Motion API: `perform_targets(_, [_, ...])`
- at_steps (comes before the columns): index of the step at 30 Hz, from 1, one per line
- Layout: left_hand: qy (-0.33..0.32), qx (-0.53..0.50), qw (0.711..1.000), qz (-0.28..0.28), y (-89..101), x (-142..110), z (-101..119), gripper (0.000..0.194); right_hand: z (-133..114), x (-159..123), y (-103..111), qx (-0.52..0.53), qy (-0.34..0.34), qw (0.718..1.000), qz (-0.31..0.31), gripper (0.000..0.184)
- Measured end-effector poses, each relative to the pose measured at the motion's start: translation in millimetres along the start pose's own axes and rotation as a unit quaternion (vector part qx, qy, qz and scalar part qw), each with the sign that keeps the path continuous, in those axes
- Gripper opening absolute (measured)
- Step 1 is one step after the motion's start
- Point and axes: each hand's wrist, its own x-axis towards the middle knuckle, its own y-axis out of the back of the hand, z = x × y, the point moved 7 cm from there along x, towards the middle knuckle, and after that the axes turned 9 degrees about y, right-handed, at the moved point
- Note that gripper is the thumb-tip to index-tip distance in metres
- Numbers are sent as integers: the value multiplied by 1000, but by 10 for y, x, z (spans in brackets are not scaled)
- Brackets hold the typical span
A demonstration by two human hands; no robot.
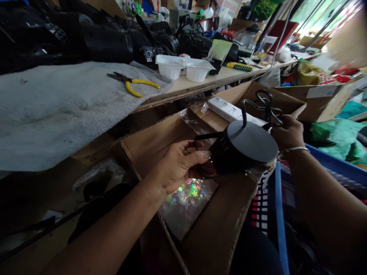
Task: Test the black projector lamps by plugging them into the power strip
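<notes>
A round black projector lamp point(252, 141) with a bent bracket is tilted over an open cardboard box point(218, 221). My left hand point(183, 164) is closed on the lamp's bracket at its left side, thumb on top. Coloured light spots shine on a grey square sheet point(183, 217) inside the box, below the lamp. My right hand point(288, 133), wearing a bracelet, is closed around the looped black cord point(268, 105) beside the right end of a white power strip point(229, 109). Its fingertips are partly hidden, and I cannot tell whether they hold a plug.
On the workbench at the left lie yellow-handled pliers point(134, 84) on grey foam sheet point(65, 103). White plastic cups point(197, 70) and several black lamps point(109, 44) stand behind. A blue basket point(281, 221) is at the box's right; another cardboard box point(315, 101) lies beyond.
</notes>
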Motion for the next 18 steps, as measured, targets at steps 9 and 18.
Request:
perform_targets(9, [3, -1, 1000, 7, -5, -5, -7, 24, -257, -122, 48, 8, -108, 994, -28, 14])
perform_targets(18, [14, -9, 1000, 12, -12, 10, -5, 25, -161, -1, 22, -88, -81, 992, -35, 5])
